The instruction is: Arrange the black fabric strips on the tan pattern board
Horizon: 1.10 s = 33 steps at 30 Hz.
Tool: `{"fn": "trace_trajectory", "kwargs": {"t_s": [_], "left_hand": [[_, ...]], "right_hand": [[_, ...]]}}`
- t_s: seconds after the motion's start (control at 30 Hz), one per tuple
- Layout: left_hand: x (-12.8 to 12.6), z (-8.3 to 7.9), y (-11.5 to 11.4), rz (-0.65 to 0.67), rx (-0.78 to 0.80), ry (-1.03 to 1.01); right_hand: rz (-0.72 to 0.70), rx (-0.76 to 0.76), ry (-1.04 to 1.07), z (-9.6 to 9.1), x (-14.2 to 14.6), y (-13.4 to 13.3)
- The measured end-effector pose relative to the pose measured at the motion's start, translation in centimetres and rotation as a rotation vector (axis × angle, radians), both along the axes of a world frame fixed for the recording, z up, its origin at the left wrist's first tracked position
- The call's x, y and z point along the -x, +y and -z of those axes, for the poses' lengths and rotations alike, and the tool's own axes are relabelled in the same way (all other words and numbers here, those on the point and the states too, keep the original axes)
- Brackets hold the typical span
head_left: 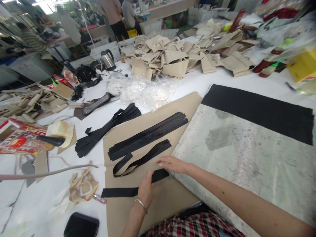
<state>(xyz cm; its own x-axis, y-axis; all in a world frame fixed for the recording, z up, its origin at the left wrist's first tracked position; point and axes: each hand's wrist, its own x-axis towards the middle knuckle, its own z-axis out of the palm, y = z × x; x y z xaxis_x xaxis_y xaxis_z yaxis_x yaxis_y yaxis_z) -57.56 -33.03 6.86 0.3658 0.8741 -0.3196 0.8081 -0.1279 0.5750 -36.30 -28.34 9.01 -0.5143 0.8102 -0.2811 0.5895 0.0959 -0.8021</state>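
Note:
A tan paper sheet [148, 125] lies on the white table and carries several black straps. My left hand [145, 190] lies flat with its fingers together on a black strap [120, 192] near the sheet's front edge. My right hand [172, 163] rests fingers out on the same strap's right end, beside a looped black strap [140, 160]. A stack of long black strips [148, 135] lies just beyond the loop. Neither hand grips anything.
More black straps [103, 131] lie left of the sheet. A grey slab [242, 144] with black fabric [259, 110] is on the right. Beige bag pieces [177, 56] are piled at the back. A phone [81, 225], scraps [82, 186], a kettle [108, 59] and people stand around.

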Motion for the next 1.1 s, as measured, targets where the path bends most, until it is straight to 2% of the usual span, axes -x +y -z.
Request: {"fn": "trace_trajectory", "kwargs": {"t_s": [0.1, 0.17, 0.3, 0.4, 0.5, 0.57, 0.73, 0.8, 0.93, 1.1], "left_hand": [[0.5, -3.6, 0.0, -0.031, 0.007, -0.175], [0.3, -5.7, 0.0, -0.059, 0.024, -0.251], [-0.5, -8.5, 0.3, -0.096, 0.056, -0.323], [-1.3, -10.0, 0.8, -0.051, 0.19, -0.394], [-2.0, -11.4, 1.7, 0.129, 0.488, -0.536], [-2.5, -11.8, 2.2, 0.194, 0.613, -0.609], [-4.4, -11.2, 2.9, 0.081, 0.707, -0.607], [-4.9, -11.1, 2.9, 0.08, 0.736, -0.645], [-4.6, -11.7, 2.8, 0.046, 0.757, -0.66], [-3.5, -12.8, 2.9, 0.075, 0.773, -0.613]], "right_hand": [[-0.071, 0.17, 0.304, -1.2, 1.0, -0.8], [-0.059, 0.328, 0.465, -2.4, 1.4, -1.2], [0.018, 0.546, 0.578, -4.5, 1.0, -1.9], [0.059, 0.568, 0.571, -5.6, -0.6, -2.4], [0.088, 0.504, 0.514, -6.5, -2.7, -2.9], [0.07, 0.453, 0.446, -7.2, -4.0, -3.3], [0.022, 0.304, 0.321, -9.7, -6.2, -3.9], [0.033, 0.334, 0.297, -10.7, -7.3, -4.3], [0.077, 0.491, 0.241, -12.0, -10.9, -5.7], [0.258, 0.541, 0.228, -13.2, -16.1, -8.2]]}}
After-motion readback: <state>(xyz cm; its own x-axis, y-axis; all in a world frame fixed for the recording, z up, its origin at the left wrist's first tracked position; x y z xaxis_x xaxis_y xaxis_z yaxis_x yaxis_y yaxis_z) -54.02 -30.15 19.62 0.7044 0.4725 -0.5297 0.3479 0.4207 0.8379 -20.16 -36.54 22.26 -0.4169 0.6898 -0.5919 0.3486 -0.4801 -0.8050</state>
